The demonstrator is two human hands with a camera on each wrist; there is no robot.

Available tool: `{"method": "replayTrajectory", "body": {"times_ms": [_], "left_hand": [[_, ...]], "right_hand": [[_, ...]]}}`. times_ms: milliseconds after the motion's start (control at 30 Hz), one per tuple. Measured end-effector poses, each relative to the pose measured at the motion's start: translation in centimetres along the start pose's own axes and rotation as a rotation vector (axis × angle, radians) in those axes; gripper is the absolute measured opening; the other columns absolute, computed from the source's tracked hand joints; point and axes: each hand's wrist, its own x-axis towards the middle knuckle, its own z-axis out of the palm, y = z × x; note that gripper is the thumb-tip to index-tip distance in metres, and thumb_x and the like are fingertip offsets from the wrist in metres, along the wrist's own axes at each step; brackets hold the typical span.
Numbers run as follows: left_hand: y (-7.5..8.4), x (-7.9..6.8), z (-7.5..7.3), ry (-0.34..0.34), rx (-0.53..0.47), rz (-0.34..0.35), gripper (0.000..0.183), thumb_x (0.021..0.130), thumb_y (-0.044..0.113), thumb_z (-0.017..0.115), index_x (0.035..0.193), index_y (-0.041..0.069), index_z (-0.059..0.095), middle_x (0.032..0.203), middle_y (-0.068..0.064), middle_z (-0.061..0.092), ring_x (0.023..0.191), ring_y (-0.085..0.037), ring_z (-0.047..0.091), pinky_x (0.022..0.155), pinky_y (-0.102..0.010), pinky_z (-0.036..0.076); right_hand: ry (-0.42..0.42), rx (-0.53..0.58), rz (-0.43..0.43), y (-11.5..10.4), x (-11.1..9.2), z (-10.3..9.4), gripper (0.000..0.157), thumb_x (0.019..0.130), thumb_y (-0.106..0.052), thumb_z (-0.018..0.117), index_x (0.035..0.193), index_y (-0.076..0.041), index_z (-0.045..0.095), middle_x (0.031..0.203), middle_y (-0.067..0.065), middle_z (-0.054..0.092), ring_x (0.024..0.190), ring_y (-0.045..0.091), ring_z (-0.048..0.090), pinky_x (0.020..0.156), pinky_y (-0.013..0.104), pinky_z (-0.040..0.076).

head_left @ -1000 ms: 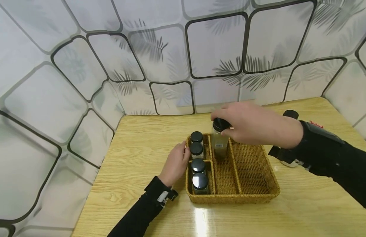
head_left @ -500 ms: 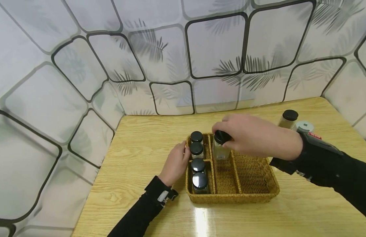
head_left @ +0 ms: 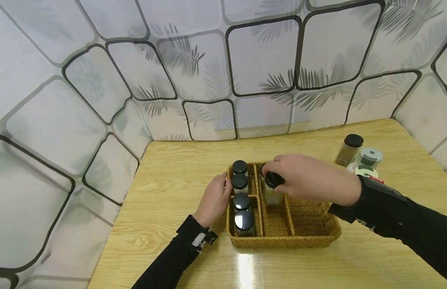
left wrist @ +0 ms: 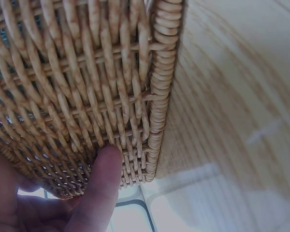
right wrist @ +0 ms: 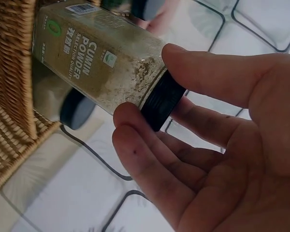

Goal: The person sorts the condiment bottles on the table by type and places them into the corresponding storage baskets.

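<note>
Head view shows the right hand (head_left: 303, 176) pinching a spice bottle (head_left: 272, 197) by its black cap (head_left: 274, 180) inside the middle compartment (head_left: 275, 225) of the basket (head_left: 281, 242), apparently keeping fingers clear of the dividers, while the left hand (head_left: 212, 201) rests flat-fingered against one side, seemingly steadying it.
</note>
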Motion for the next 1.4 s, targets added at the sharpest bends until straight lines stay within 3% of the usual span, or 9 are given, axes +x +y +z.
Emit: {"method": "replayTrajectory", "body": {"times_ms": [167, 467, 733, 1033, 1400], "left_hand": [[0.0, 0.0, 0.0, 0.008, -0.004, 0.016, 0.026, 0.104, 0.02, 0.036, 0.095, 0.007, 0.056, 0.074, -0.005, 0.049, 0.065, -0.015, 0.045, 0.055, -0.033, 0.041], [0.1, 0.0, 0.1, 0.008, -0.015, 0.009, 0.029, 0.104, 0.021, 0.034, 0.104, 0.003, 0.057, 0.076, -0.005, 0.049, 0.066, -0.016, 0.045, 0.056, -0.032, 0.041], [-0.2, -0.3, 0.1, 0.013, -0.015, 0.021, 0.025, 0.104, 0.02, 0.035, 0.095, 0.01, 0.056, 0.072, -0.004, 0.047, 0.062, -0.015, 0.043, 0.052, -0.03, 0.04], [0.0, -0.1, 0.0, 0.011, -0.016, 0.015, 0.028, 0.104, 0.022, 0.034, 0.097, 0.008, 0.057, 0.073, -0.004, 0.048, 0.063, -0.015, 0.044, 0.053, -0.032, 0.04], [0.1, 0.0, 0.0, 0.012, -0.001, 0.016, 0.035, 0.104, 0.022, 0.033, 0.116, -0.002, 0.057, 0.079, -0.005, 0.051, 0.068, -0.015, 0.047, 0.057, -0.033, 0.043]], "right_hand": [[0.019, -0.003, -0.008, 0.4, 0.0, 1.3, 0.045, 0.079, -0.02, 0.078, 0.12, -0.011, 0.062, 0.103, 0.006, 0.062, 0.087, 0.018, 0.057, 0.071, 0.037, 0.054], [0.058, 0.007, -0.014, 0.9, 0.0, 2.7, 0.04, 0.076, -0.018, 0.08, 0.112, -0.013, 0.064, 0.093, 0.003, 0.06, 0.078, 0.013, 0.054, 0.064, 0.032, 0.051], [0.013, 0.022, -0.003, 0.6, 0.4, 4.3, 0.044, 0.078, -0.02, 0.079, 0.118, -0.011, 0.062, 0.097, 0.005, 0.061, 0.081, 0.017, 0.056, 0.067, 0.036, 0.052], [0.039, -0.001, -0.013, 0.7, 0.7, 5.1, 0.045, 0.076, -0.018, 0.08, 0.117, -0.011, 0.062, 0.096, 0.006, 0.06, 0.079, 0.017, 0.057, 0.066, 0.034, 0.052], [0.068, -0.032, -0.018, 0.9, 0.8, 5.5, 0.044, 0.076, -0.019, 0.08, 0.115, -0.011, 0.062, 0.093, 0.006, 0.059, 0.077, 0.018, 0.056, 0.063, 0.034, 0.052]]}}
